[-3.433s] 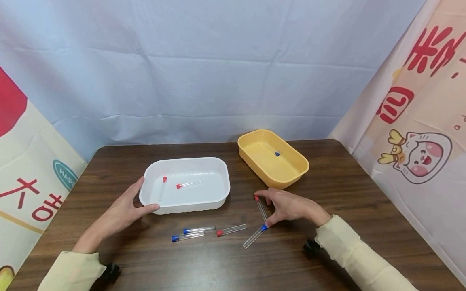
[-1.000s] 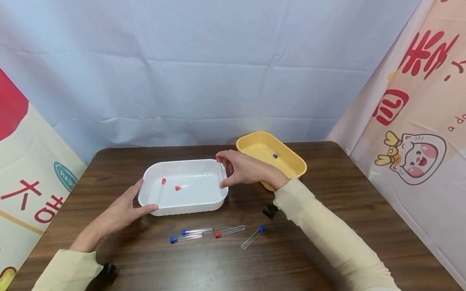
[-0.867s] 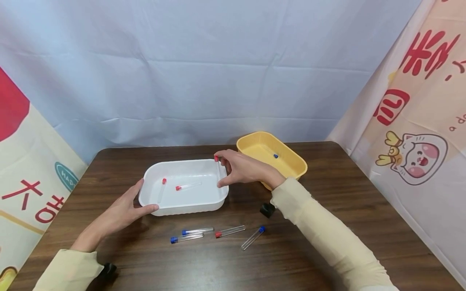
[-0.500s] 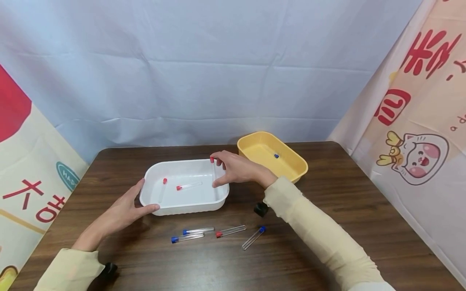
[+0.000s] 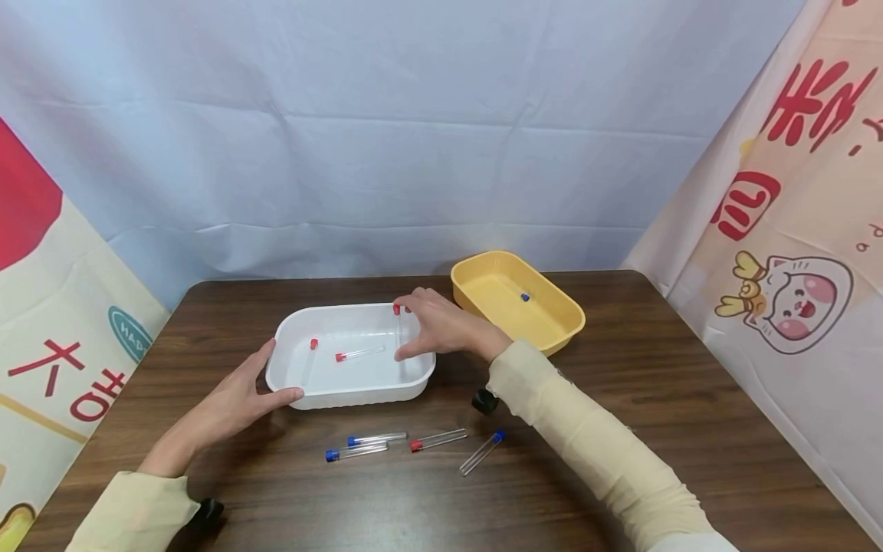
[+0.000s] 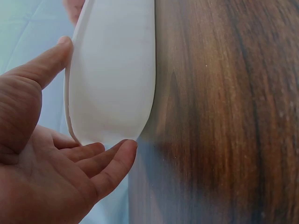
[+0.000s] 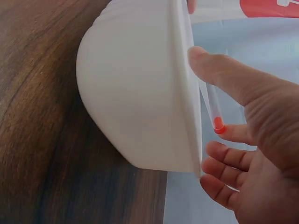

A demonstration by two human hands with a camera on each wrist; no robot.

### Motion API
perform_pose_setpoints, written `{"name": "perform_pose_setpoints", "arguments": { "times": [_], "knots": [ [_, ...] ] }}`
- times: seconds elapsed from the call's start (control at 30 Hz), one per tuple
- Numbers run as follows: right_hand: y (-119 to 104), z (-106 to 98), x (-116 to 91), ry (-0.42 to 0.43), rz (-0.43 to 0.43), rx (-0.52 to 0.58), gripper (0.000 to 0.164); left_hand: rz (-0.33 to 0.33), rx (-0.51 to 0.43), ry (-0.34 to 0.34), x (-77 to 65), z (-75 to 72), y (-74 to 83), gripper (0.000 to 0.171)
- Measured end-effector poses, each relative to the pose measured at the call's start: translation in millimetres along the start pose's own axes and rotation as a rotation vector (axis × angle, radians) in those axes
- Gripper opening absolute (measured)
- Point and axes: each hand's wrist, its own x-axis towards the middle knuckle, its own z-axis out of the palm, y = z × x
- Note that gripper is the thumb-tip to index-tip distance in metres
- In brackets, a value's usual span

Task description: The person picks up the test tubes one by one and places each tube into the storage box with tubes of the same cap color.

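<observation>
My right hand (image 5: 444, 326) holds a red-capped test tube (image 5: 398, 328) lengthwise between thumb and index fingertip, over the right end of a white plastic tray (image 5: 352, 397). In the right wrist view its red cap (image 7: 218, 124) touches the index finger, while the thumb is by the tray rim and partly hides the tube's other end. My left hand (image 5: 234, 399) grips the tray's left end, thumb at the near corner; the left wrist view shows fingers (image 6: 114, 168) against the end wall. Two red-capped tubes, an upright-lying one (image 5: 310, 360) and a slanted one (image 5: 359, 353), lie inside.
On the wooden table (image 5: 331, 506), in front of the tray, lie several tubes: two blue-capped (image 5: 366, 450), one red-capped (image 5: 439, 439) and another blue-capped (image 5: 481, 454). A yellow tray (image 5: 552, 330) at the back right holds a blue-capped tube (image 5: 524, 297). Cloth hangs behind.
My right hand has carried the red-capped tube from the table beside the yellow tray to the white tray, then a little further left over it. My left hand stays at the white tray.
</observation>
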Motion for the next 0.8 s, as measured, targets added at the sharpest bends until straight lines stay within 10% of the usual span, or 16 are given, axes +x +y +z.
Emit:
{"name": "perform_pose_setpoints", "arguments": {
  "times": [0.8],
  "knots": [
    [6, 14, 3, 0.011, 0.018, -0.091, 0.089, -0.01, -0.023, 0.003, 0.5, 0.8, -0.4, 0.111]
  ]
}}
